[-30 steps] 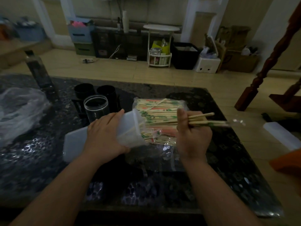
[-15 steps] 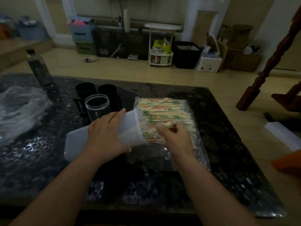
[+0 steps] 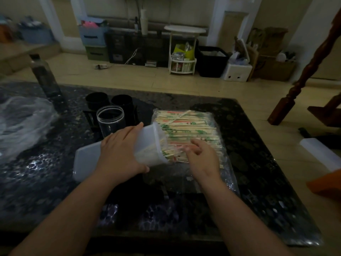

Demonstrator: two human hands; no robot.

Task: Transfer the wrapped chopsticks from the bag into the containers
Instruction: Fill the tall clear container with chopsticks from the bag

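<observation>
Centre frame: left hand (image 3: 120,150) grips the tilted translucent white plastic container (image 3: 151,145), few sticks inside. Most wrapped wooden chopsticks (image 3: 188,126) lie in the clear plastic bag (image 3: 184,180). Right hand (image 3: 201,159) curls over them; its grip is too blurred to tell.

I am getting a dim, underexposed frame with muted colour. The floor (image 3: 147,78) across the upper half is the brightest zone, evenly lit with no hard shadows. The table (image 3: 258,163) in the lower half reads nearly black, with small glints at lower centre and along its right edge. Crinkled plastic (image 3: 22,124) at the left edge throws a pale glare, and the bag (image 3: 186,126) shines in patches. The white container (image 3: 86,161), gripped by the left hand (image 3: 120,152), stands out pale. Motion smears the fingers of the right hand (image 3: 203,159), so I cannot read their hold. Wide-angle distortion bends the post (image 3: 302,76) at the upper right and leans the bottle (image 3: 44,76) at the upper left. Both are soft.
</observation>
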